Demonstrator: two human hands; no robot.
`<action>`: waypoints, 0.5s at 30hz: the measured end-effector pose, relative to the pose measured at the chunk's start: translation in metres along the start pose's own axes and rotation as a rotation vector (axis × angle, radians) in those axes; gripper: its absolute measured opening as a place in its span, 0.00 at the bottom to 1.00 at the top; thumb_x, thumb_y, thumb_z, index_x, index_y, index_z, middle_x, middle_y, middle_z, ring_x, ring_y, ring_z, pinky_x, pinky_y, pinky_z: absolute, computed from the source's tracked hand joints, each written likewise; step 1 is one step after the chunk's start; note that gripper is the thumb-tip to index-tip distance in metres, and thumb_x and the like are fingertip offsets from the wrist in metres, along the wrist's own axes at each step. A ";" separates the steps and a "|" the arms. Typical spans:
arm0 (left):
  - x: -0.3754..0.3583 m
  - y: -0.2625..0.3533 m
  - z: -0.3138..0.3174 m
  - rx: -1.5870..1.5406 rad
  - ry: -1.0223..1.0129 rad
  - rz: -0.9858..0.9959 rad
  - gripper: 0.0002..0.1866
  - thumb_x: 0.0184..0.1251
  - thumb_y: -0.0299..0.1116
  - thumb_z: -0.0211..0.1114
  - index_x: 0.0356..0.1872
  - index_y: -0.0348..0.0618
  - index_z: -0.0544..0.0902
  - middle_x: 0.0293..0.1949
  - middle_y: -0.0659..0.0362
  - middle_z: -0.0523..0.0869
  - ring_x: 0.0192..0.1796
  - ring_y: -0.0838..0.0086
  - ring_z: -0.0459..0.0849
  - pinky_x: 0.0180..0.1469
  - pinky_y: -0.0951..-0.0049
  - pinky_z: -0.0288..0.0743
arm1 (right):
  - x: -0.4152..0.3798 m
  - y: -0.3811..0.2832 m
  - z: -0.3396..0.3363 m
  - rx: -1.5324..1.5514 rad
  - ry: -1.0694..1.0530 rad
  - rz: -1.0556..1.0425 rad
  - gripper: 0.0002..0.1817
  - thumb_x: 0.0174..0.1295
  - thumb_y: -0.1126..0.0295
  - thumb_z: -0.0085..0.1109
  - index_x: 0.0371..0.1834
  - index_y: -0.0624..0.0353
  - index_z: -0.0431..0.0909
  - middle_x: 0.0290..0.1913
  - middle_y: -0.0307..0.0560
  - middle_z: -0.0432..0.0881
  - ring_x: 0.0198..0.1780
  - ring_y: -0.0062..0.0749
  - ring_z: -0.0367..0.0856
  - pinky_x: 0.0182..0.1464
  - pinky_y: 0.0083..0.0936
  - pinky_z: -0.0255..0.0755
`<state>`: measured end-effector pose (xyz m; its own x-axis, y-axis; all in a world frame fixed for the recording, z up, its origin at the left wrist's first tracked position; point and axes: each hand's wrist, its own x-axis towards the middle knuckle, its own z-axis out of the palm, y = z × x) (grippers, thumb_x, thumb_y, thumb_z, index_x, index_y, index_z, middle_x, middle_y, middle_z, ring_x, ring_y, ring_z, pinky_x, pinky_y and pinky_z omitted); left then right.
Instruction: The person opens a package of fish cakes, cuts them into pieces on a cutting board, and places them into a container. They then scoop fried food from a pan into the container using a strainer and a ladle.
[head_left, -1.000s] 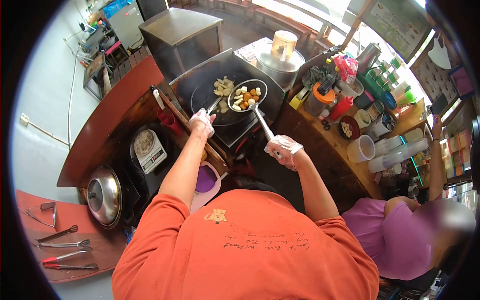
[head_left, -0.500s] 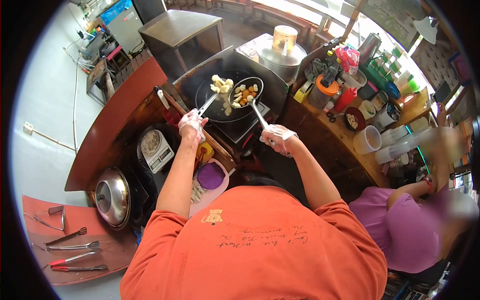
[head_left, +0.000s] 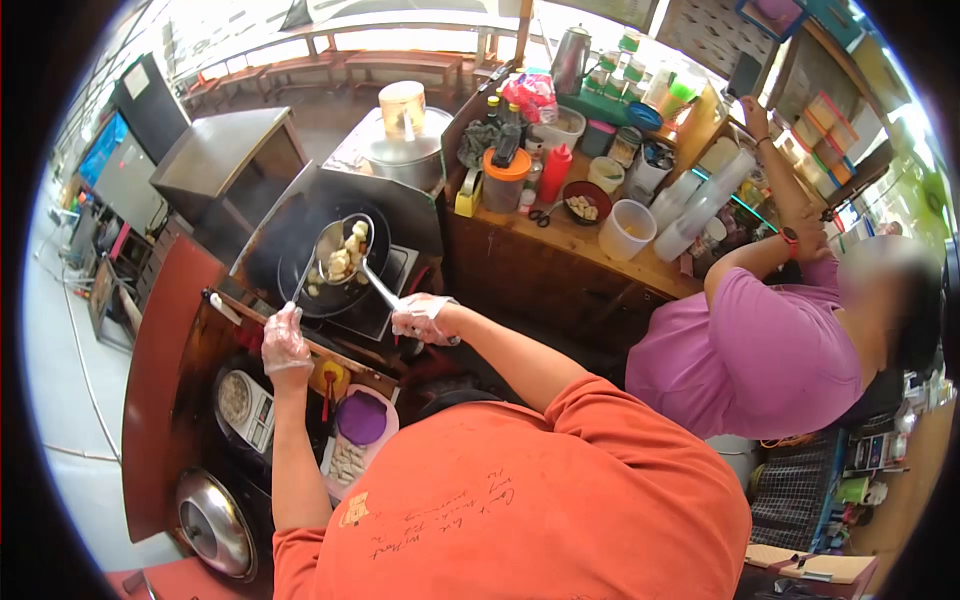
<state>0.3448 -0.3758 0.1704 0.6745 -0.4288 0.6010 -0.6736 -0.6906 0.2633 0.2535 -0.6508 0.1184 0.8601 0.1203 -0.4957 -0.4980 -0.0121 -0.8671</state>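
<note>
While the right hand (head_left: 424, 318) is gripping a round metal strainer (head_left: 372, 244) over a black wok (head_left: 345, 304), the left hand (head_left: 286, 345) is clutching a metal utensil (head_left: 300, 286).

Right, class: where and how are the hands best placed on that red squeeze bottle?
I'd grip the red squeeze bottle around mid-body, coming from the open side of the counter, over the scissors. It stands upright, its body giving more to hold than the thin nozzle, while the orange-lidded jar and dark red bowl stand close on either side.
</note>
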 end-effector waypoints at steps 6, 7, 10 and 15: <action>0.006 -0.013 -0.006 -0.008 0.162 -0.197 0.09 0.75 0.31 0.56 0.45 0.38 0.82 0.39 0.47 0.87 0.44 0.51 0.85 0.46 0.56 0.78 | 0.001 0.011 0.000 0.066 -0.058 -0.071 0.09 0.52 0.61 0.62 0.23 0.53 0.76 0.19 0.33 0.72 0.15 0.19 0.65 0.16 0.21 0.57; 0.006 -0.021 -0.005 0.000 0.160 -0.216 0.10 0.75 0.32 0.55 0.46 0.39 0.82 0.38 0.47 0.87 0.44 0.52 0.85 0.46 0.56 0.77 | -0.004 0.009 0.001 0.059 -0.064 -0.067 0.09 0.52 0.61 0.62 0.23 0.53 0.76 0.19 0.33 0.72 0.15 0.19 0.65 0.16 0.21 0.57; 0.005 -0.043 0.005 0.009 0.138 -0.328 0.12 0.76 0.34 0.55 0.46 0.39 0.82 0.39 0.47 0.87 0.45 0.51 0.84 0.49 0.55 0.76 | -0.012 0.003 0.001 0.056 -0.052 -0.065 0.08 0.55 0.62 0.61 0.24 0.53 0.78 0.20 0.34 0.74 0.16 0.19 0.65 0.16 0.21 0.57; 0.002 -0.050 0.008 0.058 0.108 -0.341 0.14 0.76 0.37 0.54 0.46 0.37 0.83 0.40 0.46 0.87 0.45 0.50 0.85 0.49 0.56 0.76 | -0.011 -0.001 -0.005 -0.052 -0.077 -0.176 0.11 0.51 0.59 0.62 0.26 0.55 0.78 0.21 0.35 0.72 0.18 0.20 0.65 0.17 0.21 0.58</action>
<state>0.3824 -0.3464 0.1521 0.8193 -0.1063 0.5634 -0.3955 -0.8162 0.4211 0.2449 -0.6574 0.1244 0.9214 0.2009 -0.3326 -0.3325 -0.0356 -0.9424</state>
